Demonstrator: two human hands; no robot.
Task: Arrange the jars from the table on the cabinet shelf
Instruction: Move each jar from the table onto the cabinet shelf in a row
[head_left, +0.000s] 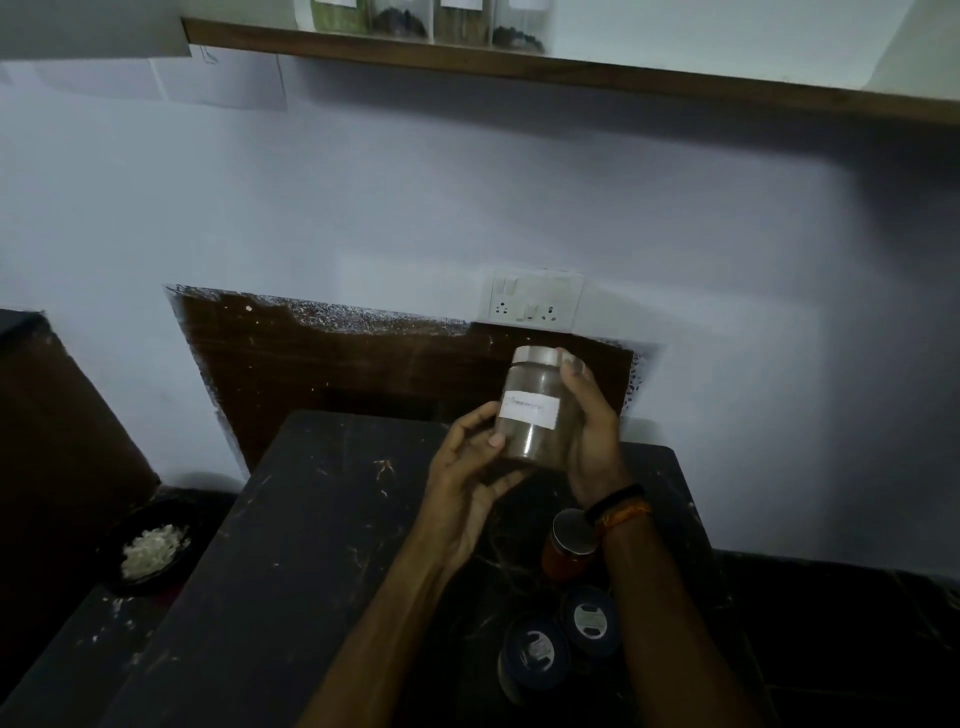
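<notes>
Item one: we hold a clear jar (535, 410) of brown powder, silver-lidded, lifted above the far edge of the dark marble counter (291, 545). Our right hand (592, 431) wraps its right side, fingertips up at the lid; our left hand (467, 478) cups its base and left side, thumb on the glass. Both grips are closed around this one jar. Its white label (529, 411) carries handwriting too blurred to read.

Item two: a red-filled jar (566, 545) with a silver lid stands on the counter just under our right wrist, which wears a black band and orange thread (621, 506).

Item three: two dark-lidded jars (561, 644) stand touching near the counter's near right part; their lid stickers are illegible.

Item four: a wooden shelf (571, 70) runs overhead, bearing four labelled jars (431, 23), tops cut off, writing unseen.

Item five: a white socket plate (535, 301) sits on the wall beyond the held jar.

Item six: a dark bowl (150, 551) of pale flakes rests beyond the counter's left edge.
</notes>
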